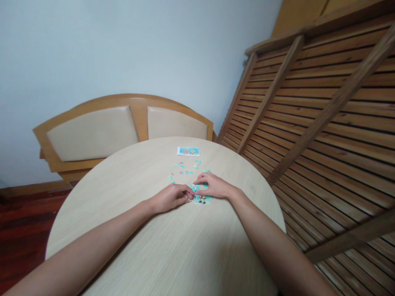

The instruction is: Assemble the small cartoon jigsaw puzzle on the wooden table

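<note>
Both my hands rest on a round pale wooden table (154, 246) over a small, partly joined teal jigsaw puzzle (202, 199). My left hand (171, 197) has its fingers curled and pinched at the puzzle's left edge, on a piece I cannot make out clearly. My right hand (212, 186) lies over the puzzle's upper right part with its fingers bent and pressed onto it. Several loose teal puzzle pieces (182, 169) are scattered just beyond my hands. Farther off lies a small picture card (188, 151) with the same teal colours.
A wooden bench with two cream padded backrests (92, 133) stands behind the table against a pale blue wall. A slatted wooden frame (324, 123) leans along the right side, close to the table's edge. Dark red floor (21, 230) shows at left.
</note>
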{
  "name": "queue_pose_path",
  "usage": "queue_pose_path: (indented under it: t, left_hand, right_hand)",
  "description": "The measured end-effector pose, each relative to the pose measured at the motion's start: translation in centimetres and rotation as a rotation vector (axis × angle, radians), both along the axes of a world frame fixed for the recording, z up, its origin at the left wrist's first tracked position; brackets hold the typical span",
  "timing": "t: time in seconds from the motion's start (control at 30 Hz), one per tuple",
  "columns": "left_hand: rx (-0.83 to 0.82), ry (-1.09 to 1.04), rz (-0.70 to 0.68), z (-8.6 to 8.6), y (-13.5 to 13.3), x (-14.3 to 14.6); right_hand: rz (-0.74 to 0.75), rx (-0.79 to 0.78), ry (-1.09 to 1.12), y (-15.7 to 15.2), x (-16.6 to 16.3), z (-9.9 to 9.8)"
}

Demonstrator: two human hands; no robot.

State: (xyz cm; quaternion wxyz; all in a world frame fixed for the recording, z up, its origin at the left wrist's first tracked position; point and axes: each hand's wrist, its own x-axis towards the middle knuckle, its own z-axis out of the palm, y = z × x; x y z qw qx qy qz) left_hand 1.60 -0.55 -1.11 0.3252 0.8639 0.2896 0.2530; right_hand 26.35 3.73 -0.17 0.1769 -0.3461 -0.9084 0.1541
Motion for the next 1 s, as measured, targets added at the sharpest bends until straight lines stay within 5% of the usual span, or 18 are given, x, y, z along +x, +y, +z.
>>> queue_pose_path:
  t: [1.0]
  left_hand:
    - [0.21, 0.133, 0.057, -0.7, -0.4, 1.4]
  right_hand:
    - [0.01, 0.002, -0.006, 0.2, 0.1, -0.2]
